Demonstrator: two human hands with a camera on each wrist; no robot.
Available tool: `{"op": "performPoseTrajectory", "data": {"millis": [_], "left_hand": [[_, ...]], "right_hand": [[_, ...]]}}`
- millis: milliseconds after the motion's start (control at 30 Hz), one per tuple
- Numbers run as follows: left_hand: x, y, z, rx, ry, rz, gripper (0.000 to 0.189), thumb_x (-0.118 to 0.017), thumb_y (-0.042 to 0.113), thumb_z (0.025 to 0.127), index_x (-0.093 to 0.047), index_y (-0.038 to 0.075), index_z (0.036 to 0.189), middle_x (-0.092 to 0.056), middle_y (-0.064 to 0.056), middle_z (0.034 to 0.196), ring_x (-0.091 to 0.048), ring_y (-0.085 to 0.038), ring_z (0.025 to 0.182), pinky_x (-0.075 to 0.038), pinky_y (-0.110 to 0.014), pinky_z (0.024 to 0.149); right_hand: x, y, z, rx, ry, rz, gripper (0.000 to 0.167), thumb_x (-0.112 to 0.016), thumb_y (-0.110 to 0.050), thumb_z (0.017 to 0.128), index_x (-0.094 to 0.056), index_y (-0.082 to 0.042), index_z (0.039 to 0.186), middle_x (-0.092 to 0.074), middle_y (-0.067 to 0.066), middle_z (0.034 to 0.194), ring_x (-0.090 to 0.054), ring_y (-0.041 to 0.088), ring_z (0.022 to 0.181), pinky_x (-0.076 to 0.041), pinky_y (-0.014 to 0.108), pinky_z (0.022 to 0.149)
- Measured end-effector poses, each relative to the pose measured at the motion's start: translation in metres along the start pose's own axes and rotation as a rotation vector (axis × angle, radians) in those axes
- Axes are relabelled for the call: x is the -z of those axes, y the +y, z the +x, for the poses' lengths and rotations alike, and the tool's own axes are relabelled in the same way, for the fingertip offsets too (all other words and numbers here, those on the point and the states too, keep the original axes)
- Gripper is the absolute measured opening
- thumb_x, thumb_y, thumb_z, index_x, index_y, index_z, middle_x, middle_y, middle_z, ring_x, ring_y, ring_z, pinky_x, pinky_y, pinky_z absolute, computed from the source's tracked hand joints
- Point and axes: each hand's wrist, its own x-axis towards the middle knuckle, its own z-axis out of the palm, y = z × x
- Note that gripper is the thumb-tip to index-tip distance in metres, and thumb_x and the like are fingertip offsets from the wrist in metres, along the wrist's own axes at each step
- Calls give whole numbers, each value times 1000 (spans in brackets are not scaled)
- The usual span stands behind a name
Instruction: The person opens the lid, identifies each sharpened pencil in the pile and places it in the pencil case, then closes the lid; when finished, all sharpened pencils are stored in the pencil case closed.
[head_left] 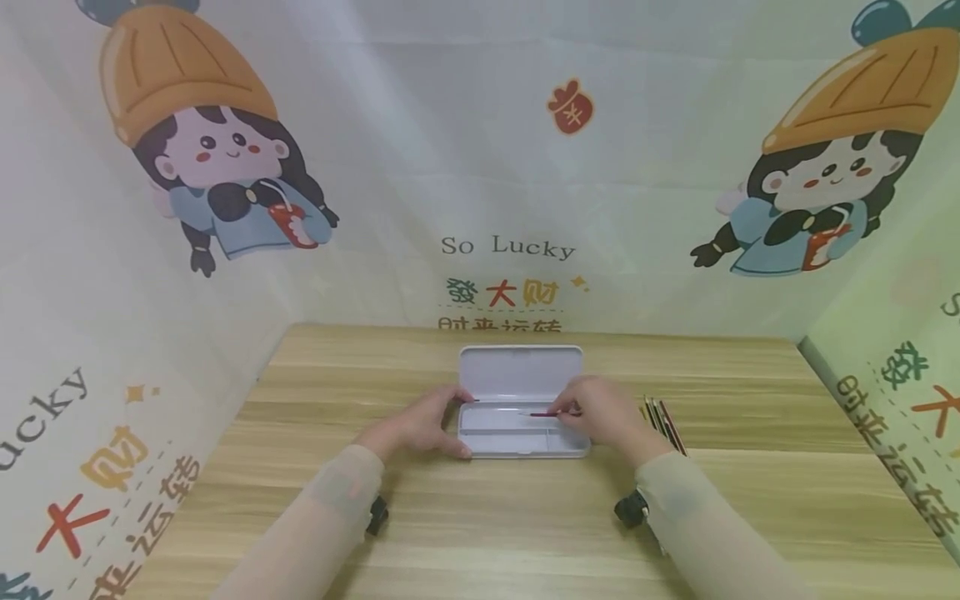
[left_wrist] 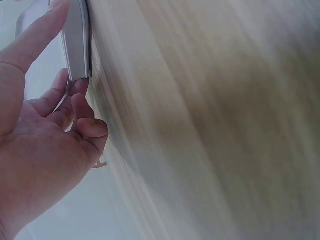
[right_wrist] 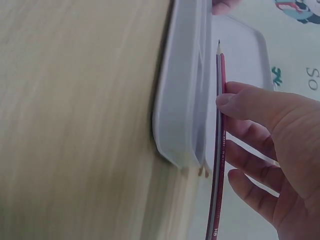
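A white pencil case [head_left: 495, 455] lies on the table with its lid [head_left: 521, 372] raised at the back. Its tray has a long rear compartment and a divided front one. My left hand [head_left: 427, 425] grips the case's left end, thumb at the front corner and fingers towards the back. Between thumb and fingertips, my right hand [head_left: 603, 408] pinches a red-and-dark striped pencil [right_wrist: 218, 150] over the case. The pencil's sharpened tip points left in the head view. "HB" is printed near its other end.
Several loose pencils [head_left: 663, 423] lie on the wooden table [head_left: 480, 525], just right of the case and partly behind the right forearm. A printed curtain [head_left: 375, 167] stands around the table's back and sides. A small black device sits at each wrist.
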Motion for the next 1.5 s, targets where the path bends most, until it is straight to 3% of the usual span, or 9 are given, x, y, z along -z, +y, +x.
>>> {"op": "performPoseTrajectory", "data": {"millis": [300,767,1267,1500], "left_hand": [[0,-2,-2,21,3,-6,83,-95,19,69,-52,5,139,-54,-20,145,-45,-39,143,-32,-54,125],[-3,0,0,6,-8,-14,82,-95,19,71,-51,4,139,-54,-21,144,-45,-41,142,-32,-56,124],[-1,3,-1,0,-8,-13,82,-95,18,70,-52,4,138,-55,-20,143,-47,-40,141,-33,-55,124],[0,1,0,3,-3,-26,82,-95,17,69,-52,4,138,-56,-20,143,-47,-39,141,-32,-55,124]], "right_hand": [[-13,-20,18,63,-34,-18,12,-79,-19,87,-83,-27,95,-74,-9,90,-61,7,78,-51,26,67],[-21,-35,34,67,-77,39,13,-80,-16,87,-83,-26,95,-77,-7,96,-69,13,93,-57,35,85],[-30,-46,48,66,-142,133,9,-81,-16,87,-82,-24,92,-73,-10,86,-60,7,82,-54,31,78],[-34,-42,51,89,-148,155,9,-81,-14,87,-82,-22,92,-77,-9,92,-62,6,85,-55,29,81]]}}
